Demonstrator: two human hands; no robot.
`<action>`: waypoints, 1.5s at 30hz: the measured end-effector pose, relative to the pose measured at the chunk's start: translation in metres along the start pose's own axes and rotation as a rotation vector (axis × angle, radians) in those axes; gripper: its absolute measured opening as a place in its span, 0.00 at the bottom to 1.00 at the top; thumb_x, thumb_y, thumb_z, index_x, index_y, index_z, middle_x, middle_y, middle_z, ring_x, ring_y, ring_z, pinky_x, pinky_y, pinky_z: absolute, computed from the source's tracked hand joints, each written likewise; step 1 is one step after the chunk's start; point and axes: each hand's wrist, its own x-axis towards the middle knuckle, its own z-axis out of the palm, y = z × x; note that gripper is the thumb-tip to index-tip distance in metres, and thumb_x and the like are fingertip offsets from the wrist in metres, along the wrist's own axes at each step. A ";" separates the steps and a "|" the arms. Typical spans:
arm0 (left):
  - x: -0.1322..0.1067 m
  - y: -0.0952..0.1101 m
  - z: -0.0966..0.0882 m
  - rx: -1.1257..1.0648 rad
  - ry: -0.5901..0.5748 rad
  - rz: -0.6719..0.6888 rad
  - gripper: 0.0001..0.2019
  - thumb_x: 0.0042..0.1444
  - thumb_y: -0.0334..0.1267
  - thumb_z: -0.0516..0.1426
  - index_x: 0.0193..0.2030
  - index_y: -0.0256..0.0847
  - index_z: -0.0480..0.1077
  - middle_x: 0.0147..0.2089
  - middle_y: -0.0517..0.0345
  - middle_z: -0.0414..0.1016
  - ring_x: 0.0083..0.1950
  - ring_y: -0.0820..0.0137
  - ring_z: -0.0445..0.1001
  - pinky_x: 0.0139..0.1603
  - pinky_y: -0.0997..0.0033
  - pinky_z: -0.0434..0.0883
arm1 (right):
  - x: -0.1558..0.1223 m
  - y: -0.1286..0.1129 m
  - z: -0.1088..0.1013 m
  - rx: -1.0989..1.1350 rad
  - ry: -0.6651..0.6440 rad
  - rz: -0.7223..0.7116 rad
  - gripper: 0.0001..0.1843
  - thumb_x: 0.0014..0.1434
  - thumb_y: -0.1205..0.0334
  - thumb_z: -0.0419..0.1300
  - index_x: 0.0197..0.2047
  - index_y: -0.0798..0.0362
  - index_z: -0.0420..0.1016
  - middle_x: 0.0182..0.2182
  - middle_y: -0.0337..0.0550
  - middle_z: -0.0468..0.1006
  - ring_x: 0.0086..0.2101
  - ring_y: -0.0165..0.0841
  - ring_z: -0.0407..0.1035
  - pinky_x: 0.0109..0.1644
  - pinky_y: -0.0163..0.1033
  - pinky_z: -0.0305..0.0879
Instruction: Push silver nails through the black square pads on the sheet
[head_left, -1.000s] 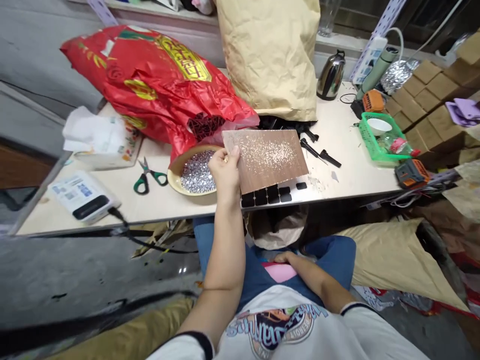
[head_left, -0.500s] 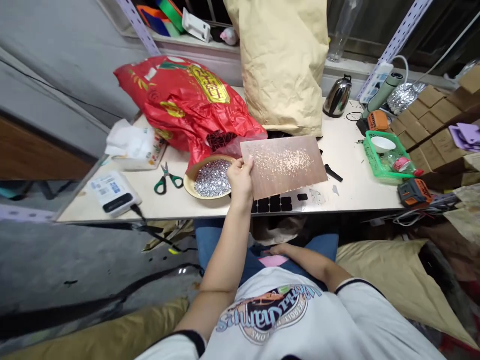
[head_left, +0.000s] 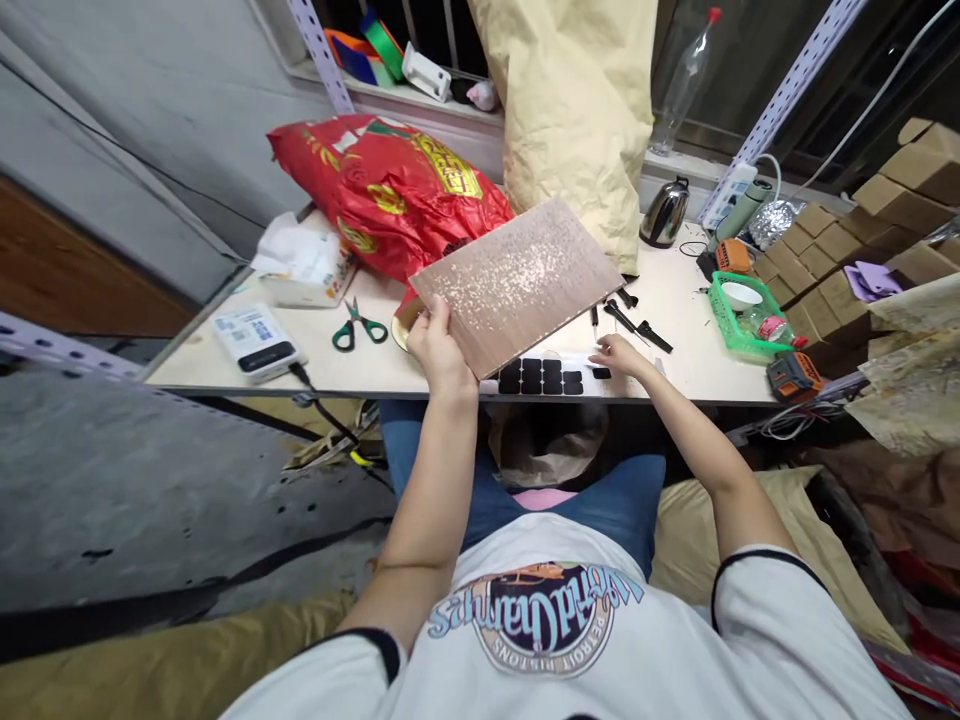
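My left hand (head_left: 442,350) is closed on the near left corner of a thin, flat copper-coloured board (head_left: 525,280), with bright speckles scattered over its upper face. The board is held tilted above the table and covers most of a yellow bowl (head_left: 400,326), whose left rim shows. Low over the table's front edge, my right hand (head_left: 621,356) has its fingers apart and seems to hold nothing. Beside its fingertips lies a single black rounded pad (head_left: 601,373). Rows of similar black pads (head_left: 532,378) lie to the left, below the board's edge.
Green-handled scissors (head_left: 358,326), a tissue pack (head_left: 307,262) and a white device (head_left: 256,343) with a cable lie left. Behind are a red bag (head_left: 390,190) and a tall tan sack (head_left: 570,120). Black tools (head_left: 654,336), a kettle (head_left: 665,212) and a green basket (head_left: 750,330) are at right.
My left hand has turned the board and moved it left, over the bowl. My right hand has risen from my lap to the table by the black pads. The view has shifted.
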 end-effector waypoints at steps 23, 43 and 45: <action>-0.008 0.013 -0.020 -0.011 -0.018 0.048 0.20 0.42 0.54 0.62 0.32 0.38 0.68 0.36 0.57 0.72 0.40 0.70 0.72 0.43 0.71 0.69 | 0.013 -0.004 -0.004 -0.413 -0.327 -0.332 0.07 0.60 0.62 0.55 0.33 0.58 0.66 0.35 0.49 0.72 0.32 0.31 0.62 0.34 0.33 0.50; -0.010 0.052 -0.015 -0.134 -0.007 0.208 0.19 0.40 0.48 0.63 0.33 0.34 0.69 0.36 0.55 0.71 0.40 0.70 0.70 0.48 0.66 0.68 | -0.035 -0.103 -0.074 0.103 -0.287 -0.448 0.15 0.51 0.67 0.61 0.22 0.56 0.56 0.19 0.32 0.56 0.22 0.22 0.50 0.25 0.31 0.45; -0.008 0.055 -0.018 -0.127 0.006 0.207 0.19 0.41 0.48 0.63 0.34 0.35 0.70 0.36 0.55 0.71 0.41 0.70 0.70 0.48 0.66 0.68 | -0.040 -0.110 -0.074 0.107 -0.322 -0.482 0.16 0.51 0.67 0.61 0.22 0.56 0.55 0.18 0.32 0.56 0.21 0.21 0.49 0.25 0.31 0.45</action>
